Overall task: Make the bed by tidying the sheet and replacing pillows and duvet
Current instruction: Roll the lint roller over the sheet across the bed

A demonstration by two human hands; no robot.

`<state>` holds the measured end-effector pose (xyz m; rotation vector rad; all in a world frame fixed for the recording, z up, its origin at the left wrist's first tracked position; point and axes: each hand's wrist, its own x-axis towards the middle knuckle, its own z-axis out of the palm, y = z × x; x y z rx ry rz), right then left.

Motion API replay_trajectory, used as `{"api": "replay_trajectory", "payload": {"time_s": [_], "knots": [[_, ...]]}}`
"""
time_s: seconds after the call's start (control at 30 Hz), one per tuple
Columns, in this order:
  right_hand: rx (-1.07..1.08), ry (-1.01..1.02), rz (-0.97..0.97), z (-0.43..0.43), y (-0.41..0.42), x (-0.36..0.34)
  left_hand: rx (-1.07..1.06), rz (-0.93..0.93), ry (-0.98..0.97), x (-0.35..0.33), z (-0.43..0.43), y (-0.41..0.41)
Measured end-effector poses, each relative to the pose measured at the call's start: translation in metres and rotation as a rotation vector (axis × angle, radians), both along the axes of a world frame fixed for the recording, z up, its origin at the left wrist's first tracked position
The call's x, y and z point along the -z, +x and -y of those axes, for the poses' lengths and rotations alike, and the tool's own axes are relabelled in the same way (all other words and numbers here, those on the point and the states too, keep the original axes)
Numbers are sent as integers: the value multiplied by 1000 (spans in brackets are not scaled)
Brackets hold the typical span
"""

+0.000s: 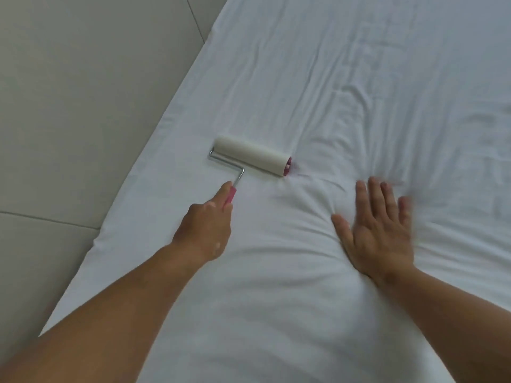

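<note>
A white sheet (318, 78) covers the mattress and is creased in its middle and right part. My left hand (206, 222) grips the pink handle of a lint roller (251, 155), whose white roll lies on the sheet near the bed's left edge. My right hand (378, 230) lies flat on the sheet with its fingers spread and straight, pressing down among the wrinkles. Its fingertips are blurred. No pillow or duvet is in view.
A padded beige headboard (83, 106) with stitched seams runs along the bed's left edge. The sheet's edge meets it in a diagonal line from the top middle to the bottom left.
</note>
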<state>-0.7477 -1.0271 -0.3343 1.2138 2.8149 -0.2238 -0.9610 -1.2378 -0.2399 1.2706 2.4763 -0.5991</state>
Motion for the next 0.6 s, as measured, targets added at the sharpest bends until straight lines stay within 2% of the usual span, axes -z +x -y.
{"api": "replay_trajectory", "payload": {"time_s": [0.1,0.17,0.3,0.33,0.37,0.43,0.47,0.53,0.6], "knots": [[-3,-4,-15,-1,-4,10,46,-16,-54,3,50,21],[-6,4,-20,-2,-2,10,19,-14,-39,10,40,18],[-3,19,-30,1,-1,7,-61,16,241,19,-8,0],[-6,18,-26,0,0,7,-92,19,242,18,-5,2],[-15,10,-18,0,0,5,-88,12,177,16,11,9],[-27,-1,-13,-1,2,2,-37,-21,171,15,69,33],[-30,-1,-16,-1,2,0,-54,45,198,13,103,51],[-35,-2,-18,-1,4,-2,-165,144,228,5,166,93],[-41,1,-18,1,4,-2,-273,150,203,-11,203,123]]}}
